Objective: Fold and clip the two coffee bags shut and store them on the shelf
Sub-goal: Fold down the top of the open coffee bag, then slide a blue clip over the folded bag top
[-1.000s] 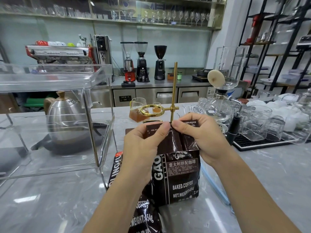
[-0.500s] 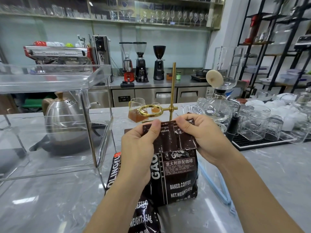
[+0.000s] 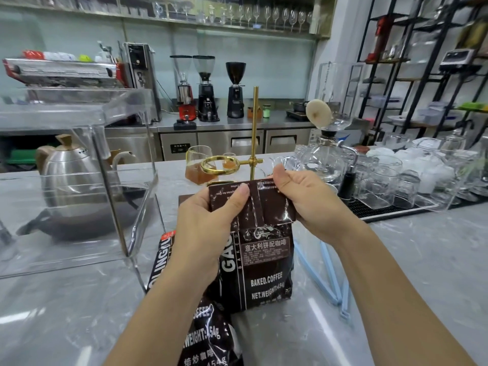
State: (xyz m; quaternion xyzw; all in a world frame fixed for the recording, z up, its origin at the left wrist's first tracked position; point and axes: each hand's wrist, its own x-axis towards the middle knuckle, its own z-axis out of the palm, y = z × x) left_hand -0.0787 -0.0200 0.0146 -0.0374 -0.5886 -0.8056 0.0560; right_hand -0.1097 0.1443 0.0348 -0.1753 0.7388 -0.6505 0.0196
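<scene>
A dark glossy coffee bag stands upright on the marble counter, top flap folded forward. The left hand and right hand pinch the flap's corners. A second bag lies flat beside it.

Bag top now folded farther down.

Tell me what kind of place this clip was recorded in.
Most likely a café or coffee bar. An espresso machine and three coffee grinders stand on the back counter, stemmed glasses line the shelf above, and both hands fold a coffee bag on the marble counter.
</scene>
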